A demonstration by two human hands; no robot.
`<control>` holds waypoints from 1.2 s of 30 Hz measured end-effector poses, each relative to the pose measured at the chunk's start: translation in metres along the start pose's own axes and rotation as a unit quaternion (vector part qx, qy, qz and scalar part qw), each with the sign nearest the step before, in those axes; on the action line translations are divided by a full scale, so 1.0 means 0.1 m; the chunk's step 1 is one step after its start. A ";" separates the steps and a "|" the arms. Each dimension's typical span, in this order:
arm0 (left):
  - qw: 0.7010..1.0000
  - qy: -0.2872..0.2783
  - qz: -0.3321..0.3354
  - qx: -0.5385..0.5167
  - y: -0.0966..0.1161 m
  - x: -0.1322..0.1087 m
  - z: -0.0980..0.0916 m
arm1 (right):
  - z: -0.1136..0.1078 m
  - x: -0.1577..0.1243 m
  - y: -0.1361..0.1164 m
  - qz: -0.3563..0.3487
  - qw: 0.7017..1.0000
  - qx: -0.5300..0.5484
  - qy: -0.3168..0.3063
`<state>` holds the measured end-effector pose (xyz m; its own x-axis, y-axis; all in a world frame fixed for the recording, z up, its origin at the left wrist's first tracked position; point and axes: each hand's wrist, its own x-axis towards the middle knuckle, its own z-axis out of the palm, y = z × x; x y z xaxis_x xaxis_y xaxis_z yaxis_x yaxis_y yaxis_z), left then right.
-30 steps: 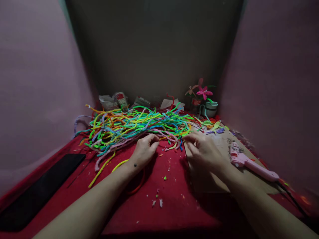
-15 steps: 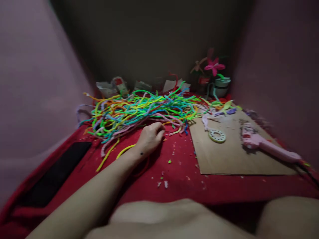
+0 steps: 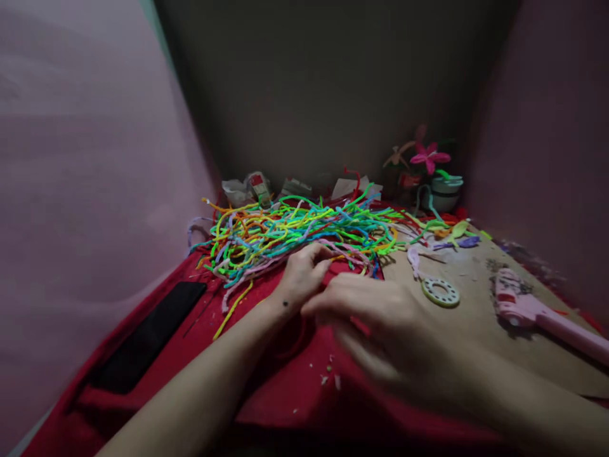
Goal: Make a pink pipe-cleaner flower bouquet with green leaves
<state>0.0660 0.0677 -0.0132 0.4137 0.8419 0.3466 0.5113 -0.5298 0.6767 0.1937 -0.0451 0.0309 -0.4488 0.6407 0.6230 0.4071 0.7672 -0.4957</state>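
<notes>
My left hand [image 3: 304, 276] is at the front edge of a tangled pile of colourful fuzzy stems [image 3: 295, 228], on a red cloth [image 3: 280, 393]. Its thumb and forefinger are bent towards each other; what they hold, if anything, is too small to tell. Nearer the camera and just right of it, my right hand [image 3: 375, 324] is blurred, fingers pointing left and partly apart, with nothing visible in them. A yellow stem [image 3: 233, 311] lies left of my left wrist.
A black phone-like slab [image 3: 152, 336] lies at the left. On cardboard [image 3: 471, 343] at the right are a pale ring with holes [image 3: 441, 292] and a pink glue gun [image 3: 537, 314]. Behind stand a pink flower [image 3: 431, 157] and a pale pot [image 3: 445, 192].
My right hand has come into view from the right, beside my left hand. The camera view has shifted, so the scene sits further right and lower. The left hand stays by the pile.
</notes>
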 end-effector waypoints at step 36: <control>0.875 -0.082 0.130 0.460 -0.49 0.48 -0.01 | 0.36 -0.30 0.83 0.082 0.984 -0.161 -0.004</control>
<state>0.0602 0.1346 -0.0292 0.6699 0.6949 0.2614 0.7424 -0.6231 -0.2460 0.2120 0.0001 -0.0509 -0.3612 0.7559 0.5460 0.7050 0.6046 -0.3707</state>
